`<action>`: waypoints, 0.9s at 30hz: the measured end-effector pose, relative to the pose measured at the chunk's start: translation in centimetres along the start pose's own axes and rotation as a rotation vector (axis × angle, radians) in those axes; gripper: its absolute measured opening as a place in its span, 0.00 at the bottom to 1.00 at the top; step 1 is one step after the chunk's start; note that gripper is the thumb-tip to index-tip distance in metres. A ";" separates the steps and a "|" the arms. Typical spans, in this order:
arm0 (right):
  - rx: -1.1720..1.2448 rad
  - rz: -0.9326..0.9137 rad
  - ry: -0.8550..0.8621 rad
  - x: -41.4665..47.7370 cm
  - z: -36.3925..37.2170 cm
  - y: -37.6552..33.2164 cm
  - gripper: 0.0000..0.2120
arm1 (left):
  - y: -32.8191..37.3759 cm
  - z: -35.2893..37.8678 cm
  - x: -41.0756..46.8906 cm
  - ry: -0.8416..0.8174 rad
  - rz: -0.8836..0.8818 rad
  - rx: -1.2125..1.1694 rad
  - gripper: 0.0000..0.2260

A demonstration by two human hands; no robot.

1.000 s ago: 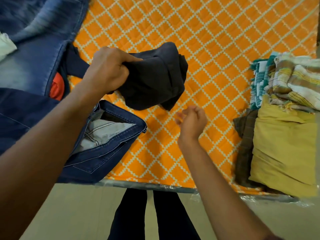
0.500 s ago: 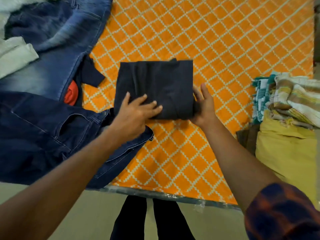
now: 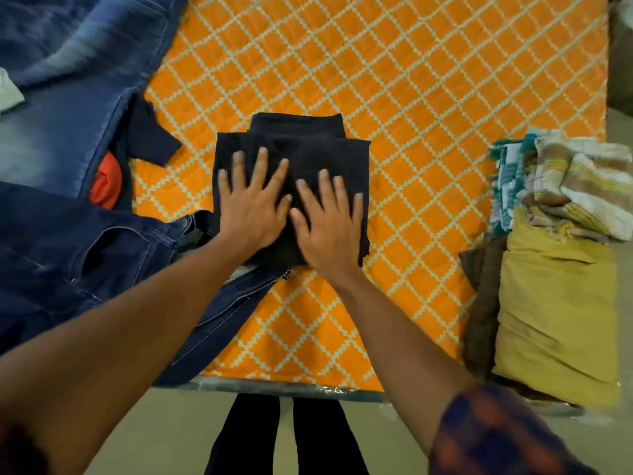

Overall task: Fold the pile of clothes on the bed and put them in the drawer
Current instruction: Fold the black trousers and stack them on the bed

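Now our left hand (image 3: 253, 209) and right hand (image 3: 329, 224) press flat, fingers spread, side by side on the folded dark garment (image 3: 308, 142) midway across the orange bed (image 3: 428, 149), with the folded stack (image 3: 555, 303) it likely joins lying off to the right, nearer the right hand.

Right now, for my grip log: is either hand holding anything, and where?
Nothing held: left hand and right hand press flat on the folded dark garment.

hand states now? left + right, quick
Left hand: open, fingers spread flat, pressing the folded dark garment.
Right hand: open, flat on the same garment beside the left; no grip.
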State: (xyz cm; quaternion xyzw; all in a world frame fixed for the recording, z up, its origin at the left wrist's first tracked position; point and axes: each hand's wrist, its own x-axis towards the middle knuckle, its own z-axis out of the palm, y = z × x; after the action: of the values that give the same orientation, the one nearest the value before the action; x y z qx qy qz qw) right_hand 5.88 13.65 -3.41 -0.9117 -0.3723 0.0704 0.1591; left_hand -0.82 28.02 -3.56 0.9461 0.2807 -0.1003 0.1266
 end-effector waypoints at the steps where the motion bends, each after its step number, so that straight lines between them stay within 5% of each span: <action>1: -0.064 0.070 -0.041 1.1 0.9 2.2 0.25 | -0.6 0.9 0.9 -0.019 -0.088 -0.034 0.28; 8: -0.088 0.313 -0.152 3.8 -0.7 10.4 0.29 | -1.5 1.7 1.6 0.008 -0.210 -0.234 0.29; 11: 0.290 0.516 -0.079 4.9 -2.3 8.8 0.32 | -1.5 0.9 1.3 0.092 -0.334 -0.385 0.36; 14: 0.764 0.781 -0.190 5.3 -2.5 5.9 0.37 | -2.1 -0.2 1.3 0.161 -0.491 -0.617 0.45; 19: 1.021 0.908 -0.183 6.3 -1.8 5.4 0.43 | -4.1 -1.5 2.6 -0.059 -0.614 -1.208 0.46; 27: 1.343 0.899 -0.371 2.2 -4.4 8.7 0.24 | -2.4 -2.6 0.7 -0.172 -0.534 -1.391 0.37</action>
State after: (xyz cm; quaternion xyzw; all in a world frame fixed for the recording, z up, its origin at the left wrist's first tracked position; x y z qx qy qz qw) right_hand 14.29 8.31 -2.34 -0.6579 0.1289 0.4841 0.5623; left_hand -1.32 31.12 -1.67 0.5362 0.4885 -0.0007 0.6884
